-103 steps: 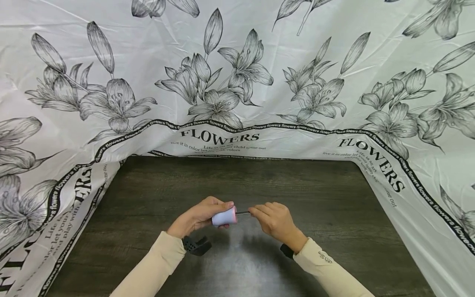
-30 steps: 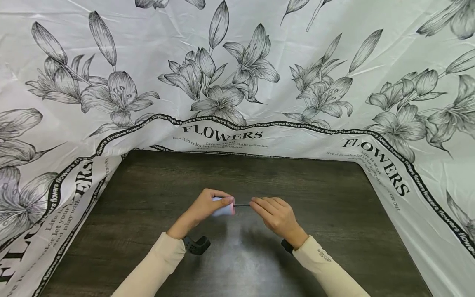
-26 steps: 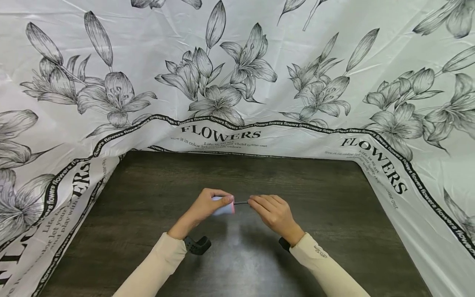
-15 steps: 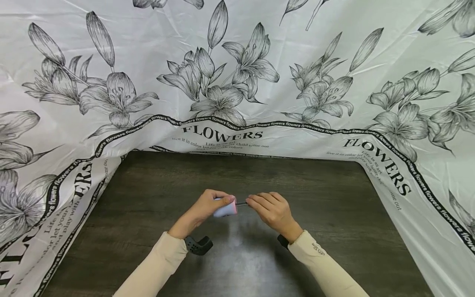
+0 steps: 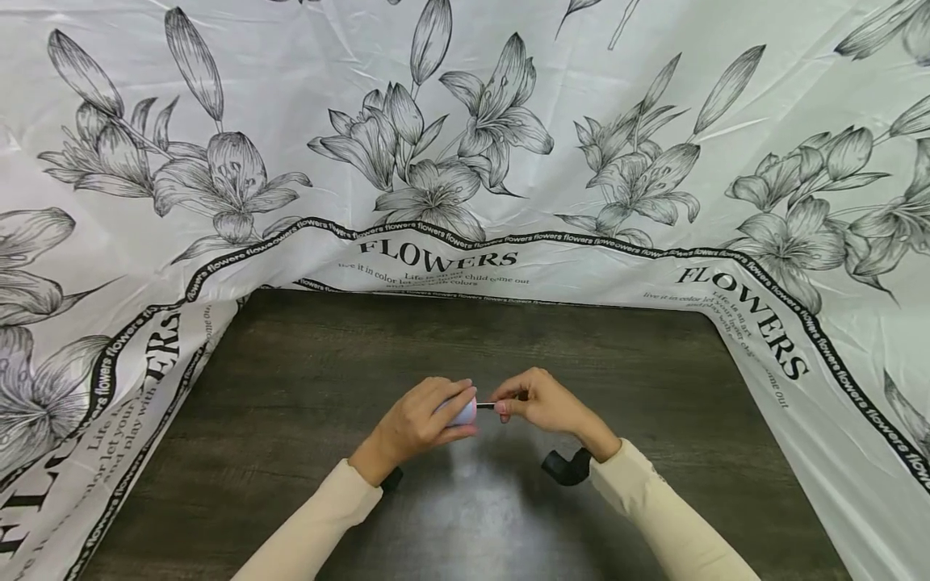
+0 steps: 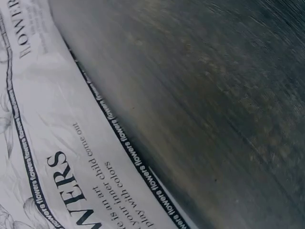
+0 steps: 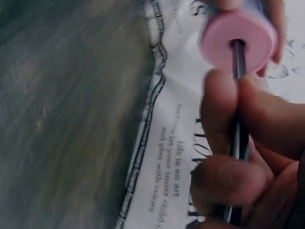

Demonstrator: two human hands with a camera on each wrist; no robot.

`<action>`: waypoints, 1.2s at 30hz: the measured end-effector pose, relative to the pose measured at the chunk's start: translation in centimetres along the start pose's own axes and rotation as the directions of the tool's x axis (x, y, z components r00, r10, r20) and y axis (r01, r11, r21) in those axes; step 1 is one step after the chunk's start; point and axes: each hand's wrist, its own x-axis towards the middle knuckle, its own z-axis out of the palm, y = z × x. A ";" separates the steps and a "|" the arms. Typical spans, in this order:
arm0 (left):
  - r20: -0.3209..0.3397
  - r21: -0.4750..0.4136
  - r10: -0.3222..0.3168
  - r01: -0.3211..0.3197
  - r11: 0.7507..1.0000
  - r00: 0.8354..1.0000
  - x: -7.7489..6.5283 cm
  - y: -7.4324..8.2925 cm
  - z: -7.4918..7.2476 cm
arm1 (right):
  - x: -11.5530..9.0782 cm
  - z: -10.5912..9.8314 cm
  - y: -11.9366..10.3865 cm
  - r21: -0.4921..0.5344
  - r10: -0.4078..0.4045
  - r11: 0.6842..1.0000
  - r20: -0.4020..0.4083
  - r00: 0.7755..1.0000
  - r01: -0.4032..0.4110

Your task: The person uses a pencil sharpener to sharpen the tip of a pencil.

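Note:
My left hand [image 5: 417, 418] wraps round a small pencil sharpener [image 5: 459, 411], fingers over its top and thumb along the near side. The sharpener has a light blue body and a round pink end. In the right wrist view that pink face [image 7: 217, 40] shows a hole with a dark, shiny pencil [image 7: 239, 64] in it. Thumb and fingers of my right hand [image 5: 543, 402] pinch the pencil [image 5: 485, 406] a short way from the hole. Both things are held above the table, roughly in line. The pencil's tip is hidden inside the sharpener. The left wrist view shows neither hand.
Below lies a dark wood-grain table [image 5: 349, 339]. White cloth [image 5: 508, 202] printed with flowers and lettering hangs behind it and along both sides. A black wrist strap [image 5: 567, 468] sits below my right wrist.
My left hand has rolled over, so its back faces up, and the sharpener has shifted slightly right. My right hand has turned, bringing its thumb into view. The pencil stays in the hole.

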 end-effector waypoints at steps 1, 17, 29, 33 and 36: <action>-0.018 0.036 0.042 -0.042 0.998 0.999 0.0 -0.1 0.1 | 0.1 -0.3 -0.2 0.022 0.035 0.999 0.034 0.999 -0.036; 0.164 0.049 0.034 -0.042 0.998 0.986 -0.6 0.2 -0.4 | -0.5 -0.2 0.6 0.091 0.122 0.988 0.045 0.992 -0.125; 0.576 -0.395 -0.598 0.830 0.394 0.557 -0.1 -1.1 -2.7 | -1.4 2.1 1.0 -0.869 -0.694 0.425 -0.135 0.707 0.251; 0.785 -0.372 -0.514 0.927 0.057 0.346 0.5 -2.1 -3.6 | -1.3 2.3 1.5 -0.938 -0.838 0.234 -0.061 0.542 0.257; 0.867 -0.357 -0.413 0.926 -0.125 0.279 0.5 -2.5 -3.6 | -1.2 2.4 1.8 -0.955 -0.893 0.152 -0.022 0.450 0.255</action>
